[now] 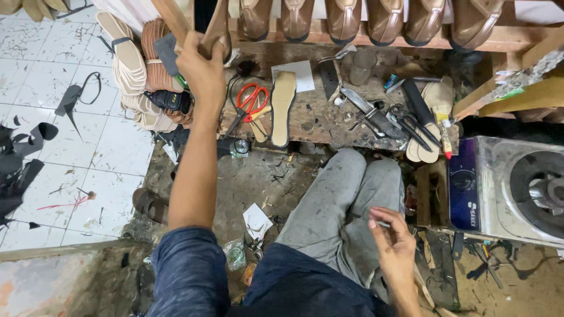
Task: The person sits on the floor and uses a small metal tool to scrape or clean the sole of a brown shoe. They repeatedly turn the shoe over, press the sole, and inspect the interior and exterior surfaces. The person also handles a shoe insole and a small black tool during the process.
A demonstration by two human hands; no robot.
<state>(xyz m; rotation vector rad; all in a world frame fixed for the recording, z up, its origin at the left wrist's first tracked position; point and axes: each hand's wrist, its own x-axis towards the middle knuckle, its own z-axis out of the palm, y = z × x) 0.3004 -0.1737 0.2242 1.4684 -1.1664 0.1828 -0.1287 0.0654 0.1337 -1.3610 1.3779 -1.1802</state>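
Up at the top of the head view, the left hand (pixel 202 67) is stretched out at arm's length over the low wooden desk (pixel 317 120), its grip clenched on a brown shoe upper (pixel 218 26) that stands upright against the row of finished brown shoes (pixel 364 20) on the rack behind. The fingers wrap the lower end of the piece, which seems a hold meant to keep it steady and upright rather than flat.

Just beside that hand, stacks of tan insoles (pixel 138 82) lean at the desk's left end, near enough to be taken without rising. On the desk lie red-handled scissors (pixel 251 101), a single tan insole (pixel 282 105) laid lengthwise, a knife (pixel 367 111) and dark pliers (pixel 411 123), all spread within arm's reach of the seated person.

Lower right, the right hand (pixel 392 243) hovers above the grey-trousered knee, well apart from the desk. Its fingers are loosely curled, its grip released as far as shows; whether something thin sits between the fingertips I cannot tell. A metal stove (pixel 505 188) stands at the right, and black scraps litter the tiled floor (pixel 70 147) on the left.
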